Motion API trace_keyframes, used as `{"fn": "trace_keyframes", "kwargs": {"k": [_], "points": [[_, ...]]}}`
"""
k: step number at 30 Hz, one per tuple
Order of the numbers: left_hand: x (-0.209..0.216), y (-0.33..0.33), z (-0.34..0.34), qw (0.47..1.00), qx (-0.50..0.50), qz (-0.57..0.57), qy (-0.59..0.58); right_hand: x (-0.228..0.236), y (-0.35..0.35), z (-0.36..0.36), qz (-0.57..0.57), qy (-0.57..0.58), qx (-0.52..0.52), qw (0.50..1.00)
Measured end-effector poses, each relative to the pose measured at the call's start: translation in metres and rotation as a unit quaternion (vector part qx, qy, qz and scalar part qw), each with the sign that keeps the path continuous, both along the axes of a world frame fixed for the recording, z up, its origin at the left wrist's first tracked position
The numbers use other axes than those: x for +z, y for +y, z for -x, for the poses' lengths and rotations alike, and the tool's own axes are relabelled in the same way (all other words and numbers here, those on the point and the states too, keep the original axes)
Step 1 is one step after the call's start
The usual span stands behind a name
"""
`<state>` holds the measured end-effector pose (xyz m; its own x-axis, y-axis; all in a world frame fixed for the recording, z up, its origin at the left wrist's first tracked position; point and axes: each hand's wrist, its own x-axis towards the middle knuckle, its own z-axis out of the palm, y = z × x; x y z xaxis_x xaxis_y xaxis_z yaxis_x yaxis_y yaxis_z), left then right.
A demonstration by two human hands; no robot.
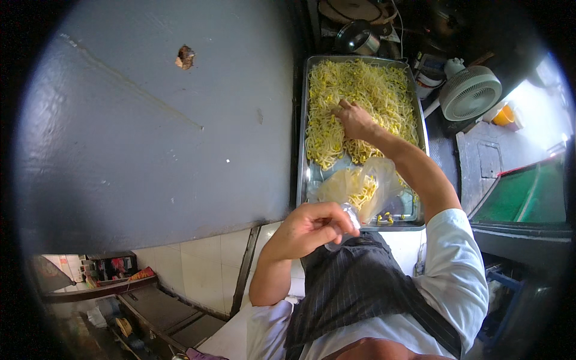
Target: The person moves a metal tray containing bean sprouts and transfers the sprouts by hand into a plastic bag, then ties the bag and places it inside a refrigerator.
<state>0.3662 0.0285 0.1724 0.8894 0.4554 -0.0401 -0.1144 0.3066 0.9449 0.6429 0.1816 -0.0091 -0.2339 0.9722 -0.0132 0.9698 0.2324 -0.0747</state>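
A large metal tray (302,180) holds a thick layer of pale bean sprouts (372,78) with yellow heads. My right hand (357,122) reaches into the sprouts near the tray's middle, its fingers curled and partly buried in them. At the tray's near end is a clear plastic bag (389,183) with some sprouts inside. My left hand (312,229) is closed around the gathered edge of this bag, just at the tray's near rim. A few loose sprouts lie on the tray's bare bottom beside the bag.
A big grey panel (162,132) borders the tray on the left. Beyond the tray stands a metal pot (358,38). To the right are a white fan (470,93), a bucket (427,84) and a green-surfaced thing (528,192). Brown furniture (162,306) stands at lower left.
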Motion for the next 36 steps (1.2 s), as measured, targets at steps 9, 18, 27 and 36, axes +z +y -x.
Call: {"fn": "trace_keyframes", "kwargs": {"k": [9,18,27,36], "points": [[0.027,-0.002,-0.057,0.987,0.025,0.018,-0.157,0.063,0.007,-0.028,-0.115,0.215,-0.059,0.968],[-0.035,-0.004,0.006,0.972,0.23,0.023,-0.041,0.147,-0.032,-0.01,-0.075,0.346,-0.151,0.923],[-0.047,0.015,-0.005,0.938,0.341,0.036,0.059,0.211,-0.095,0.023,-0.027,0.583,-0.087,0.807],[-0.047,0.034,-0.017,0.911,0.383,0.146,0.039,0.194,-0.142,0.057,0.066,0.602,-0.153,0.781]]}}
